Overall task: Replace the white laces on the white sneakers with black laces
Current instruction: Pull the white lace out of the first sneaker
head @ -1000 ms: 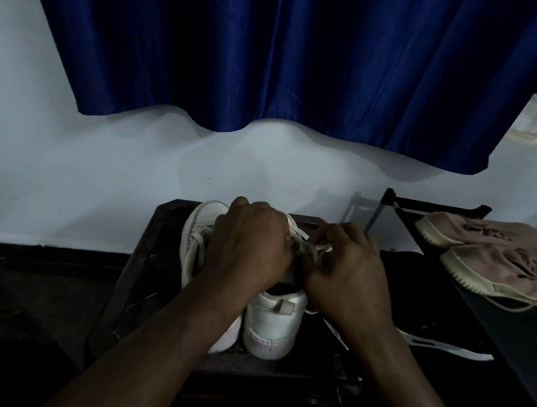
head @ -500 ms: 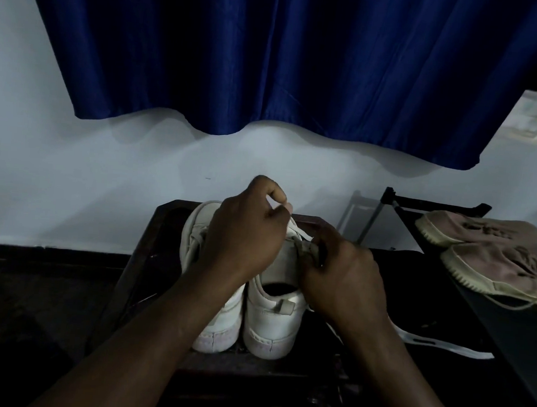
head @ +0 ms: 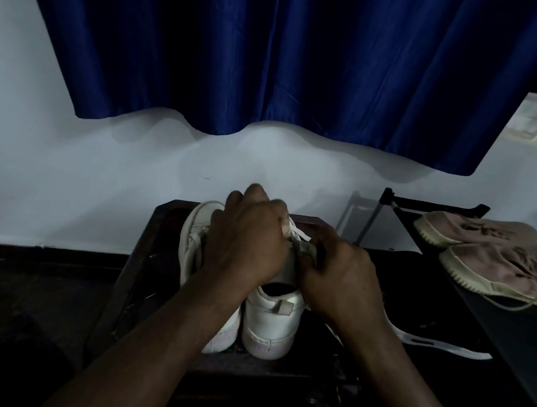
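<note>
Two white sneakers stand side by side, heels toward me, on a dark wooden stand (head: 133, 273). The left sneaker (head: 194, 229) still carries its white lace. My left hand (head: 245, 240) lies curled over the lacing of the right sneaker (head: 270, 325) and pinches a white lace (head: 297, 234) near its top. My right hand (head: 338, 273) grips the tongue and right side of that sneaker. The lacing itself is hidden under both hands. No black lace can be made out.
A blue curtain (head: 272, 59) hangs on the white wall behind. To the right, a black shelf (head: 437, 207) holds a pair of beige sneakers (head: 497, 263). A white strip (head: 442, 344) lies on the dark surface right of the stand.
My left hand, raised half a second ago with the lace pulled up, has come back down over the right sneaker's lacing. My right hand has barely moved.
</note>
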Motion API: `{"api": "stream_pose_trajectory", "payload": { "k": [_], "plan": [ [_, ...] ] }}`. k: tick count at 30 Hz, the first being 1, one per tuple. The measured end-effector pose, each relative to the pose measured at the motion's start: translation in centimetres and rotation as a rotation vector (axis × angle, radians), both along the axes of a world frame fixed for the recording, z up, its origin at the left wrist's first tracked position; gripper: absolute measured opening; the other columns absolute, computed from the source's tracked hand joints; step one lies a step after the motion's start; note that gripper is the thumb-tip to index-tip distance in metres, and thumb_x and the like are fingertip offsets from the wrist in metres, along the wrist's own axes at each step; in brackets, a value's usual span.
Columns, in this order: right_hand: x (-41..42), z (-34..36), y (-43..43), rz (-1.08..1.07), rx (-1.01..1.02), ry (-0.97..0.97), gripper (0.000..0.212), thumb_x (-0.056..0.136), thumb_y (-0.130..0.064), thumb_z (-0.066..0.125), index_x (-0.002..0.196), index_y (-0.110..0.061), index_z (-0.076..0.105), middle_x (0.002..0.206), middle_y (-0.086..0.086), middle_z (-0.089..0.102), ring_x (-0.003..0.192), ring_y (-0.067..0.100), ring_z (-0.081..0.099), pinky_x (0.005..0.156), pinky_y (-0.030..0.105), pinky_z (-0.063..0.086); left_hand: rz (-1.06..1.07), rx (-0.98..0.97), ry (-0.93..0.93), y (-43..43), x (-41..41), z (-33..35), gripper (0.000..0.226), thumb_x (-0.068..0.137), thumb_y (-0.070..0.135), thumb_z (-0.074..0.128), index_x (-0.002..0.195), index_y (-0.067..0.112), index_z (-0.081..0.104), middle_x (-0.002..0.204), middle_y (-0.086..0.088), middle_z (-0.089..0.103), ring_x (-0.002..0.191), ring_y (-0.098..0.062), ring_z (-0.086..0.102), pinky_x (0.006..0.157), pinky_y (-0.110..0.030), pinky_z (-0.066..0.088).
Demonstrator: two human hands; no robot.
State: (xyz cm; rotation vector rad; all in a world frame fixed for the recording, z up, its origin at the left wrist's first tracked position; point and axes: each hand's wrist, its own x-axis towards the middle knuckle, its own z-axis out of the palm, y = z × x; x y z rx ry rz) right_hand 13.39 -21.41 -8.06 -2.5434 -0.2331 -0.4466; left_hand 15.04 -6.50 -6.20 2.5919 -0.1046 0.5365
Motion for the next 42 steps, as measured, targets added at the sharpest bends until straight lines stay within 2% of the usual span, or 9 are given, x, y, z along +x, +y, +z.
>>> {"api": "stream_pose_trajectory", "payload": {
  "k": [3, 8, 14, 17, 24, 27, 33, 36, 42],
  "plan": [
    [0.1, -0.1, 0.0, 0.001, -0.024, 0.007, 0.048, 0.083, -0.04, 0.051, 0.131, -0.044, 0.056, 0.106, -0.002, 0.074, 0.093, 0.031, 0.071, 0.076, 0.039, 0.058, -0.049, -0.381, -0.185, 0.4, 0.2, 0.2, 0.018, 0.096, 0.01, 0.054, 0.086, 0.025, 0.059, 0.105, 0.013, 0.066, 0.095, -0.018, 0.06, 0.081, -0.041, 0.051],
    [0.3, -0.2, -0.1, -0.026, -0.052, 0.028, 0.033, 0.085, -0.039, 0.053, 0.116, -0.032, 0.059, 0.097, 0.006, 0.072, 0.089, 0.037, 0.068, 0.068, 0.037, 0.051, -0.185, -0.98, 0.01, 0.9, -0.1, 1.1, 0.018, 0.108, 0.013, 0.046, 0.091, 0.015, 0.054, 0.077, 0.0, 0.073, 0.074, -0.017, 0.072, 0.07, -0.034, 0.056],
    [0.4, -0.1, 0.0, -0.039, -0.046, 0.059, 0.044, 0.082, -0.047, 0.043, 0.121, -0.035, 0.059, 0.094, 0.002, 0.074, 0.09, 0.035, 0.07, 0.075, 0.043, 0.058, -0.121, -0.14, 0.02, 1.1, 0.3, 0.4, 0.01, 0.093, 0.019, 0.06, 0.097, 0.027, 0.065, 0.091, 0.007, 0.058, 0.088, -0.018, 0.059, 0.073, -0.028, 0.039],
    [0.4, -0.2, 0.1, -0.039, -0.031, 0.047, 0.045, 0.083, -0.048, 0.045, 0.124, -0.035, 0.059, 0.098, 0.0, 0.075, 0.093, 0.034, 0.07, 0.077, 0.044, 0.058, -0.094, 0.048, 0.106, 1.0, 0.3, -0.1, 0.014, 0.087, 0.024, 0.068, 0.097, 0.03, 0.075, 0.095, 0.004, 0.051, 0.094, -0.022, 0.061, 0.077, -0.029, 0.045],
    [0.1, 0.2, 0.1, -0.047, -0.035, 0.052, 0.046, 0.083, -0.044, 0.047, 0.127, -0.036, 0.058, 0.098, 0.003, 0.074, 0.094, 0.035, 0.07, 0.076, 0.043, 0.058, -0.046, 0.001, 0.028, 0.3, 0.3, -0.1, 0.012, 0.085, 0.016, 0.063, 0.089, 0.025, 0.069, 0.092, 0.002, 0.049, 0.09, -0.024, 0.058, 0.077, -0.039, 0.049],
    [0.1, 0.3, 0.1, -0.041, -0.063, 0.044, 0.046, 0.082, -0.041, 0.047, 0.126, -0.034, 0.059, 0.099, 0.007, 0.074, 0.094, 0.037, 0.069, 0.074, 0.042, 0.057, -0.016, -0.274, -0.14, 0.7, 0.6, 0.0, 0.012, 0.093, 0.007, 0.059, 0.091, 0.019, 0.06, 0.095, 0.003, 0.051, 0.082, -0.02, 0.055, 0.068, -0.029, 0.035],
    [0.1, 0.2, 0.2, -0.041, -0.053, 0.036, 0.05, 0.081, -0.043, 0.047, 0.129, -0.036, 0.058, 0.1, 0.004, 0.074, 0.095, 0.035, 0.069, 0.075, 0.04, 0.057, -0.109, -0.931, -0.014, 1.0, 0.3, 0.7, 0.017, 0.107, 0.015, 0.047, 0.092, 0.02, 0.053, 0.082, 0.004, 0.076, 0.079, -0.015, 0.071, 0.072, -0.04, 0.055],
    [0.2, 0.2, 0.1, -0.045, -0.046, 0.039, 0.038, 0.086, -0.039, 0.054, 0.124, -0.035, 0.06, 0.101, 0.005, 0.073, 0.095, 0.035, 0.069, 0.073, 0.038, 0.052, -0.098, -0.769, -0.024, 1.0, 0.3, 0.8, 0.017, 0.103, 0.018, 0.05, 0.089, 0.025, 0.055, 0.066, 0.007, 0.063, 0.069, -0.02, 0.061, 0.071, -0.04, 0.049],
    [0.1, 0.2, 0.3, -0.042, -0.039, 0.063, 0.05, 0.082, -0.047, 0.044, 0.128, -0.036, 0.059, 0.098, 0.001, 0.074, 0.094, 0.033, 0.07, 0.077, 0.044, 0.058, -0.048, -0.023, 0.173, 1.1, 0.0, 0.4, 0.021, 0.084, 0.029, 0.067, 0.101, 0.041, 0.071, 0.098, 0.006, 0.053, 0.1, -0.021, 0.061, 0.082, -0.029, 0.045]
  ]
}}
